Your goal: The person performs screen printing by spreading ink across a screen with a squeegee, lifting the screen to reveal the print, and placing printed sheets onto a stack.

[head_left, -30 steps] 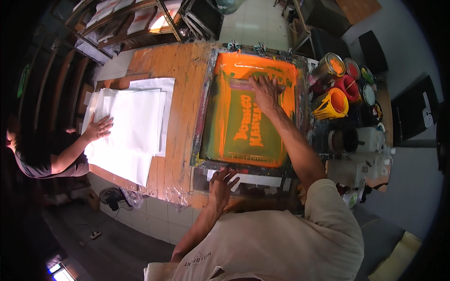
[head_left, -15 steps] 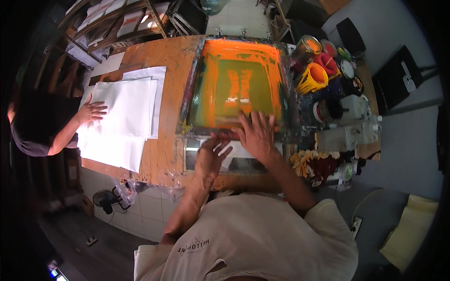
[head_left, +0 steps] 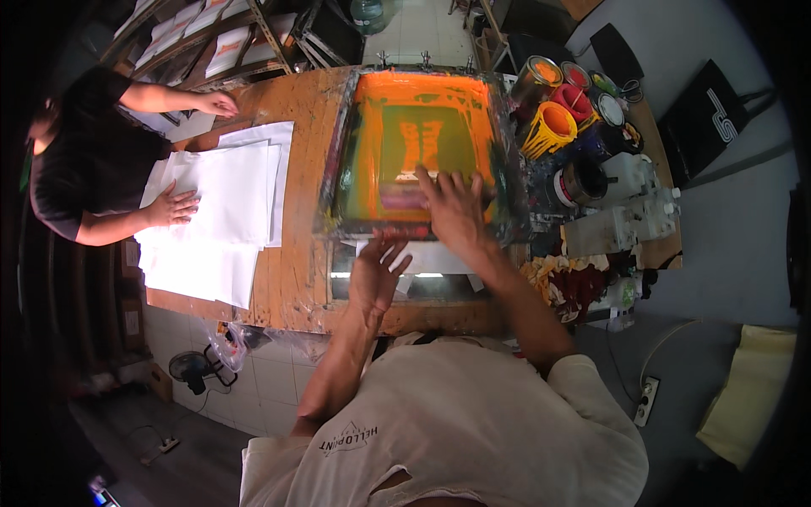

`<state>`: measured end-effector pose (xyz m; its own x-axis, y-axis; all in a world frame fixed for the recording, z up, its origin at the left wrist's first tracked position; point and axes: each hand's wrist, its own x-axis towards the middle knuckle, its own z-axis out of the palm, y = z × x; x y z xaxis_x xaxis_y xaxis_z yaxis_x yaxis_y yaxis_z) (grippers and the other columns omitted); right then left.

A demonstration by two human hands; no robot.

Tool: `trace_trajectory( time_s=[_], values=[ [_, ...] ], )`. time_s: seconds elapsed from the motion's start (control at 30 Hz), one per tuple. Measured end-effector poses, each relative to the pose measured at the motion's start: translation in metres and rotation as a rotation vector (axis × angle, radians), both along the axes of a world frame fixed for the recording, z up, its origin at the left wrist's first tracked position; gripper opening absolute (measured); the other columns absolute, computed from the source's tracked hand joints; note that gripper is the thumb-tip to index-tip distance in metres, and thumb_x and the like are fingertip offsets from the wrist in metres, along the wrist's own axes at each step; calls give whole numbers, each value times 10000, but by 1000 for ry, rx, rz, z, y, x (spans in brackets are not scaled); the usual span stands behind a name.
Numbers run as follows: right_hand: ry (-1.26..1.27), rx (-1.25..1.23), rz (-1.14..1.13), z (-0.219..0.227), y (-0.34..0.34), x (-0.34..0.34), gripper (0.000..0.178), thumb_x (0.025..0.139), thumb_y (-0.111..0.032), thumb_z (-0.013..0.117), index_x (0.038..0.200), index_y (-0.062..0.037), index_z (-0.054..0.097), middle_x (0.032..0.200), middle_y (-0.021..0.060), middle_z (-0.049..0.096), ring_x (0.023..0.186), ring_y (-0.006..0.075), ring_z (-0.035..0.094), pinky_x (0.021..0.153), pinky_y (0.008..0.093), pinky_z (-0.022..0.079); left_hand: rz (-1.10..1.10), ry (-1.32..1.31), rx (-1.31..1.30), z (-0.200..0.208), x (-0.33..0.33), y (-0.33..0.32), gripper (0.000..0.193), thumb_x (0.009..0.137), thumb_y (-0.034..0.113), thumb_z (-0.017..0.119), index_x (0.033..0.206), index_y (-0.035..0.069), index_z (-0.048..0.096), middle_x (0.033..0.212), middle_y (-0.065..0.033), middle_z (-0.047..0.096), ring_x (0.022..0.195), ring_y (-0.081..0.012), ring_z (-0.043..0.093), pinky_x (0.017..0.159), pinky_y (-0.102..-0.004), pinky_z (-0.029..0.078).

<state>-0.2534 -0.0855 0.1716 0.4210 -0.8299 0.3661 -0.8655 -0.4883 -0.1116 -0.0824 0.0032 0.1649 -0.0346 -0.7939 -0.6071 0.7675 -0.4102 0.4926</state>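
A screen printing frame (head_left: 341, 198) lies before me, its green mesh smeared with orange ink around an orange column-shaped design (head_left: 420, 144). My left hand (head_left: 376, 275) is at the frame's near edge, palm up, with curled fingertips against the red-stained rim. That edge stands a little above the white sheet (head_left: 439, 256) under it. Over the near part of the mesh, my right hand (head_left: 459, 207) grips a squeegee (head_left: 404, 198). The squeegee is blurred, and the hand covers its right part.
At the left, a co-worker's hand (head_left: 173, 207) rests on stacked white sheets (head_left: 228, 186); their other hand (head_left: 218, 104) reaches over the table (head_left: 296, 110). Ink cans, a yellow ink tub (head_left: 551, 125), plastic jugs (head_left: 621, 224) and stained rags (head_left: 568, 283) crowd the right side.
The squeegee and my right hand have moved away from me, up the mesh. The frame's near edge has risen with my left hand. The co-worker's second arm has come into view.
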Motion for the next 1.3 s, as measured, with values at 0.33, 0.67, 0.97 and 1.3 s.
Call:
trace_trajectory(
  time_s=[0.33,0.67,0.97,1.3],
  values=[
    [-7,144,-19,-76,1,-2,702,846,-12,634,1498,-154,415,1002,144,553,1013,303,546,889,486,395,59,-54,190,-108,-7,0,210,1043,294,490,998,108,578,1138,-118,612,1279,-267,520,1103,-577,312],
    [22,41,-2,-102,-12,5,683,837,-55,662,1469,-191,444,1021,95,539,1067,274,540,993,629,324,127,-118,258,-102,-13,-2,224,1000,278,564,1076,69,587,1051,-82,614,1170,-271,591,1040,-530,384],
    [-27,-49,-30,-113,-184,4,639,830,-15,638,1425,-205,503,1072,108,567,1111,283,545,1035,617,270,124,-133,304,-93,-15,-4,228,987,301,595,1031,77,593,986,-68,581,1046,-233,601,971,-485,423],
    [6,258,-43,-86,-297,-3,711,876,-103,719,1510,-249,430,1166,124,565,1129,288,540,991,539,338,138,-135,332,-90,-16,-8,247,1028,327,544,914,113,597,901,-40,605,979,-230,628,943,-457,445]
  ],
)
